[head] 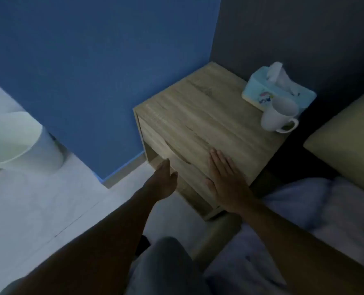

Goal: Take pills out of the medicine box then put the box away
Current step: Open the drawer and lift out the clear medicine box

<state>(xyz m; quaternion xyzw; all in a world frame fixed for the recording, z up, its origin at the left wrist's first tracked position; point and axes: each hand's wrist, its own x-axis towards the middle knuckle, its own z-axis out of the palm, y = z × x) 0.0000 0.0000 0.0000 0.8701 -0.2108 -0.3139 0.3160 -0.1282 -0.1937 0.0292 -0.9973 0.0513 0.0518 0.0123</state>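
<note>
A light wooden bedside cabinet [200, 116] stands in the corner between the blue wall and the bed. Its drawer front [155, 143] faces lower left, with a curved cutout at its top edge. My left hand [166, 179] reaches at the drawer front just below that cutout, fingers together and pointing forward, holding nothing. My right hand [223, 177] lies flat and open on the cabinet top near its front corner. No medicine box or pills are in sight.
A pale blue tissue box [262, 92] and a white mug [277, 116] stand at the cabinet's back right. A white bin [17, 143] stands on the floor at left. A yellowish pillow [347, 150] and rumpled bedding [317, 209] lie at right.
</note>
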